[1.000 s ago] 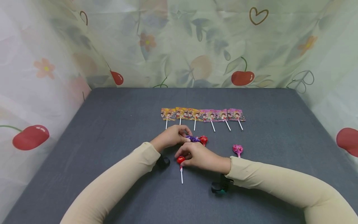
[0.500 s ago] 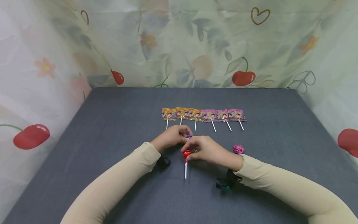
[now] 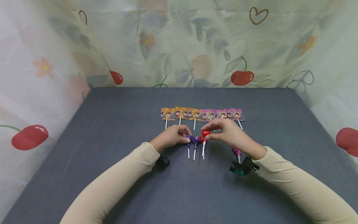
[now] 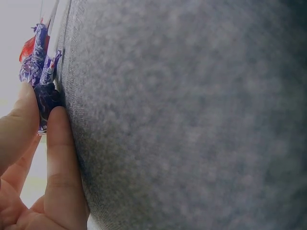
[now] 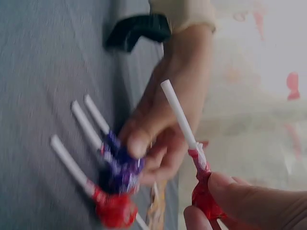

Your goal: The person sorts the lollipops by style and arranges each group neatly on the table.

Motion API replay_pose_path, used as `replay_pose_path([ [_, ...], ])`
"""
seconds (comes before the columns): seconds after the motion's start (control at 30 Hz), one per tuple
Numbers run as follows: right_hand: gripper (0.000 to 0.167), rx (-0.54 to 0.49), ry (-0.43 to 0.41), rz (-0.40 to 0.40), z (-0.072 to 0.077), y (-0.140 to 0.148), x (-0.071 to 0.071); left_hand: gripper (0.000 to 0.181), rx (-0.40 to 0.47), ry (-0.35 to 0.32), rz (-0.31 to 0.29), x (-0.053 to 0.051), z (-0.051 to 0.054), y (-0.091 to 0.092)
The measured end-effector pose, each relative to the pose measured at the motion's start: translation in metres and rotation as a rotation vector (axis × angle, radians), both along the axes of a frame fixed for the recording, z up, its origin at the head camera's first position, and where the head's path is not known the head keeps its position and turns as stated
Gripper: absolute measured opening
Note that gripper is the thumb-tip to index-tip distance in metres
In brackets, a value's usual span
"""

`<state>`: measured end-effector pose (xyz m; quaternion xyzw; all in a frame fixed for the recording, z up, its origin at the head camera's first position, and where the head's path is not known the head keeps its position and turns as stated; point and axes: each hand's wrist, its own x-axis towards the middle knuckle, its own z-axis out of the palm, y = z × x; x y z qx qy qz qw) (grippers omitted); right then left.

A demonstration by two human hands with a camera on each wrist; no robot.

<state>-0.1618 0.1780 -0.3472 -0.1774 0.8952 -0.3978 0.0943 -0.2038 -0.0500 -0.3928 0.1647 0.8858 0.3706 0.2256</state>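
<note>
My left hand (image 3: 173, 135) rests on the table and pinches a purple-wrapped lollipop (image 4: 48, 98) between thumb and finger. A second purple lollipop (image 3: 195, 140) lies right beside it, and a red lollipop (image 5: 115, 211) follows on the right, their sticks pointing toward me. In my right hand (image 3: 227, 133) another red lollipop (image 5: 204, 194) is pinched by its wrapped head between thumb and fingers. It is held up off the table, just above and beside the lying red one, stick down.
A pink round lollipop (image 3: 237, 151) lies to the right, partly behind the right wrist camera (image 3: 244, 167). Farther back, yellow-packet lollipops (image 3: 167, 114) and pink-packet lollipops (image 3: 236, 114) form one row on the dark table (image 3: 126, 124). A patterned curtain (image 3: 195, 37) surrounds the table.
My right hand has carried the red lollipop up and to the right, from in front of the purple ones to beside the lying red one. The left hand has stayed in place.
</note>
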Motion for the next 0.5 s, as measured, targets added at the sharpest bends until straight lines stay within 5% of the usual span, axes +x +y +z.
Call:
replay_pose_path([
  [0.27, 0.030, 0.088, -0.057, -0.047, -0.016, 0.014, -0.010, 0.017, 0.000, 0.010, 0.004, 0.000, -0.002, 0.000],
  [0.5, 0.028, 0.136, -0.047, -0.011, -0.030, 0.018, -0.018, 0.017, 0.008, 0.014, 0.005, -0.001, -0.003, 0.000],
])
